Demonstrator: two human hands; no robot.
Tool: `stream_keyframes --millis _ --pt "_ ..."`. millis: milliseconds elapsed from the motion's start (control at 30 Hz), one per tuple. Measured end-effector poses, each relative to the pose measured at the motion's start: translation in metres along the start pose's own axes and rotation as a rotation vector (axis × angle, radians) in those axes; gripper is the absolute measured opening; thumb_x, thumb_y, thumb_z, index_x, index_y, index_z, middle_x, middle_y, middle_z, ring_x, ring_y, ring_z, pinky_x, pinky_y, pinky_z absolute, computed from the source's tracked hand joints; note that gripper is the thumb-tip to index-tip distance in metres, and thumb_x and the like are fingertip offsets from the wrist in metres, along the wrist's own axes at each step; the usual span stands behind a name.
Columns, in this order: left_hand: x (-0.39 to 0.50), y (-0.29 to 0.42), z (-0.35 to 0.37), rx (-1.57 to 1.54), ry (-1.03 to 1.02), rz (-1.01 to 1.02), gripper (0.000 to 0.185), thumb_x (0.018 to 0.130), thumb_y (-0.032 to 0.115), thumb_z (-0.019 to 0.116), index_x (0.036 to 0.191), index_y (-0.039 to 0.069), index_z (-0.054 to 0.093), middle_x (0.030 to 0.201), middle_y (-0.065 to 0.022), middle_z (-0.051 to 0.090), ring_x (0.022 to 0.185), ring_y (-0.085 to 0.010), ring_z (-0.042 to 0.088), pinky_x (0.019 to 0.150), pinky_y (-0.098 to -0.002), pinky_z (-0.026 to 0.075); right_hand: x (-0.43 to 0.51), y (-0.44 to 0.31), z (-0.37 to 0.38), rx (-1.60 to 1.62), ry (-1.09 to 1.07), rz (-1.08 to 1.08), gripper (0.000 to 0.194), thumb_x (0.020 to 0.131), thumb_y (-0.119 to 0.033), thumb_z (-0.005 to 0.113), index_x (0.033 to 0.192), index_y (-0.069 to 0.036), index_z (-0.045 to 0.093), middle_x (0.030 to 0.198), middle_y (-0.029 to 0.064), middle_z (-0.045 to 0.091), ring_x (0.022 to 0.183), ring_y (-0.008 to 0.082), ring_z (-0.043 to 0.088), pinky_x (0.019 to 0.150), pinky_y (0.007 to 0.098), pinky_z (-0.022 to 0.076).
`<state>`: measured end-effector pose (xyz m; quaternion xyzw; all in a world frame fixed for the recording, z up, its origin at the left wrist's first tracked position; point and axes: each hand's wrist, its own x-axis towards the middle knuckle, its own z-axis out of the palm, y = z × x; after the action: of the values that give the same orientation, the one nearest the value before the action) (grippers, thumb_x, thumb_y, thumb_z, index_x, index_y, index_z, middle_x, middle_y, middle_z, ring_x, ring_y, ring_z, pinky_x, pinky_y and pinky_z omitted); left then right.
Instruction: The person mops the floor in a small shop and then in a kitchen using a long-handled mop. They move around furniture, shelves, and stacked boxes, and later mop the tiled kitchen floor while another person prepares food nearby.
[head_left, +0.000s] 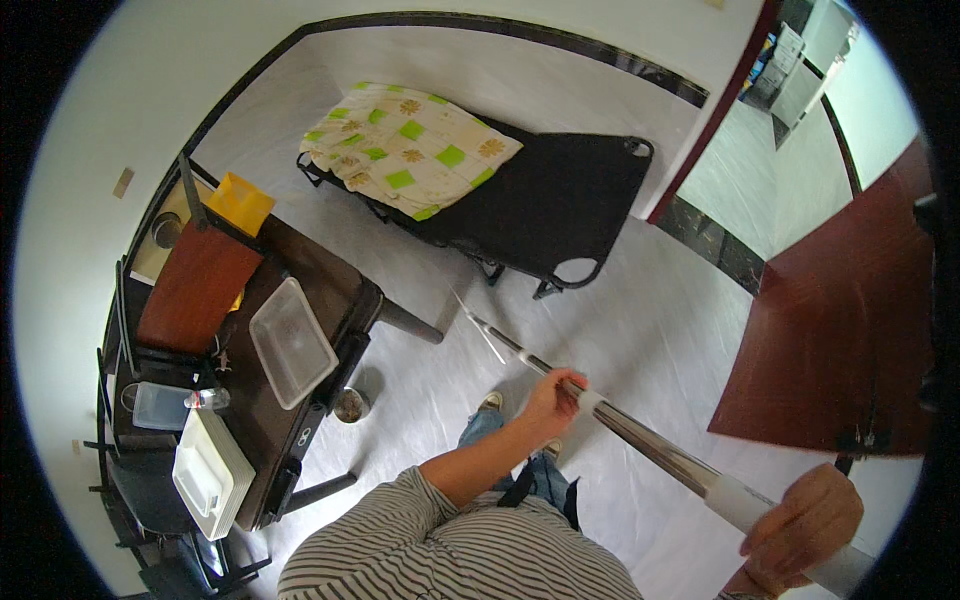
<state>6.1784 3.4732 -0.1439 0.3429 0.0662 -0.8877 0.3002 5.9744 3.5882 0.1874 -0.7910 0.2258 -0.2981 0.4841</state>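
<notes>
A telescopic metal pole (656, 445) with white collars slants across the view, from the lower right towards the middle of the floor. My left hand (559, 401) is wrapped around its middle, just beside a white collar. Farther back along the pole, my right hand (806, 525) grips the thick end near a white sleeve (739, 501). At the far end the pole narrows to a thin two-pronged tip (480, 324) over the pale floor. I cannot tell whether the tip touches the floor. The pole's rear end passes out of view behind my right hand.
A black folding cot (555, 202) with a patterned cloth (412, 146) stands ahead. On the left, a dark table (319, 259) bears a plastic tray (292, 345), stacked white trays (210, 480) and a chair (199, 289). A small bin (351, 405) sits beside it. A reddish-brown door (832, 322) stands at right.
</notes>
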Motion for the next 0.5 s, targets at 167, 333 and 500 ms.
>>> stream_keyframes --millis 167,333,500 --pt "0.042 0.148 -0.005 -0.088 0.2 0.379 0.019 0.073 0.018 0.052 0.058 0.008 0.046 0.054 -0.0068 0.048 0.053 -0.0199 0.047 0.051 -0.0317 0.04 0.108 0.108 -0.03 0.13 -0.222 -0.189 0.025 0.066 -0.016 0.067 0.085 -0.008 0.053 0.093 0.0081 0.057 0.088 0.0223 0.057 0.068 0.0285 0.0483" --pt "0.09 0.311 -0.029 -0.214 0.25 0.654 0.019 0.073 0.021 0.05 0.06 0.008 0.046 0.054 -0.0075 0.048 0.049 -0.0202 0.046 0.046 -0.0296 0.039 0.209 0.202 -0.003 0.032 0.452 0.146 0.011 0.068 -0.011 0.061 0.076 -0.009 0.054 0.075 0.0067 0.06 0.078 0.0251 0.06 0.066 0.0299 0.0493" --pt "0.115 0.43 -0.085 -0.145 0.292 0.774 0.014 0.074 0.018 0.047 0.069 0.006 0.051 0.06 -0.0061 0.051 0.051 -0.0181 0.048 0.047 -0.0285 0.04 0.325 0.355 0.027 0.199 0.515 -0.228 0.011 0.068 0.003 0.056 0.072 -0.006 0.051 0.079 0.0095 0.059 0.091 0.0275 0.055 0.082 0.0358 0.0431"
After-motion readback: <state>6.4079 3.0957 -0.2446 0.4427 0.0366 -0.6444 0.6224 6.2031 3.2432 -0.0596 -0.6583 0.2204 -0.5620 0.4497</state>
